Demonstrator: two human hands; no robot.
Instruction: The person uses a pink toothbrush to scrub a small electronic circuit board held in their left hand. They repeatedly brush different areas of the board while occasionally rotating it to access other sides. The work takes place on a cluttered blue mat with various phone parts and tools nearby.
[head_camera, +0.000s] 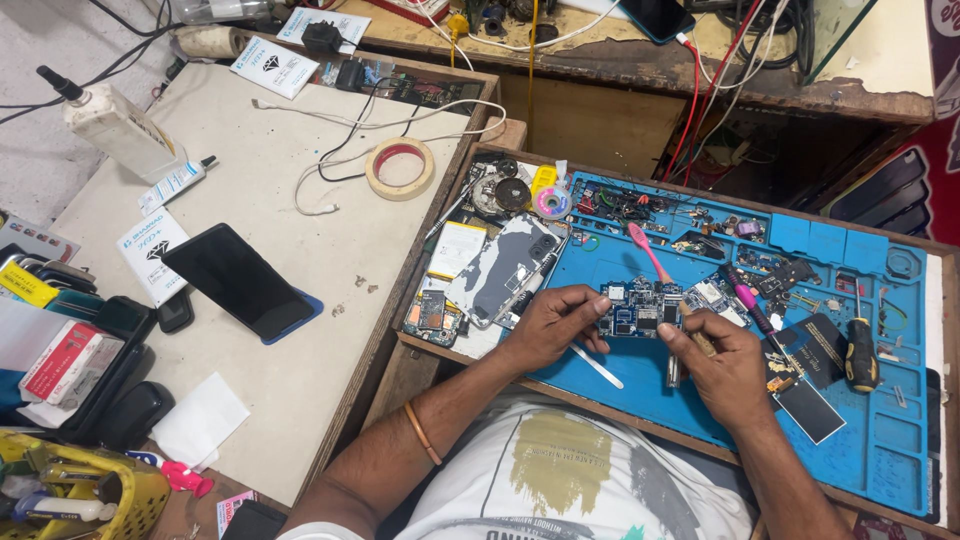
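Observation:
My left hand (553, 322) pinches the left edge of a small blue phone circuit board (640, 308) lying on the blue repair mat (850, 440). My right hand (728, 365) is closed on a thin tool with a pale handle (701, 341), its tip down at the board's right edge. A pair of metal tweezers (598, 364) lies on the mat just below my left hand. A pink toothbrush (650, 253) lies behind the board.
A phone back shell (505, 268) and a small board (433, 315) lie left of the mat. A dark phone (240, 282), tape roll (400, 168) and glue bottle (120, 125) sit on the left table. A black-handled screwdriver (860, 350) and several small parts sit on the mat.

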